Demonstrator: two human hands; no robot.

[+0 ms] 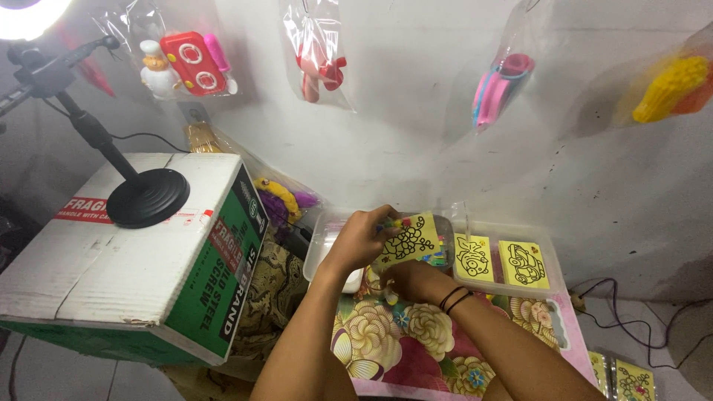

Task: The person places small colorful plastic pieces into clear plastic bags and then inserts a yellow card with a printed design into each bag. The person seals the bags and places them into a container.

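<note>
Now | left hand [362,236] fingers grip one yellow card [411,239] | right hand [413,281] fingers unclear | two cards in tray [553,289]

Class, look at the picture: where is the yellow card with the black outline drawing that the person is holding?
In the head view, the yellow card sits centre frame, held up between the left hand and right hand, just left of the clear tray holding two similar cards.

Left hand [362,236] raised, right hand [413,281] curled below.
</note>
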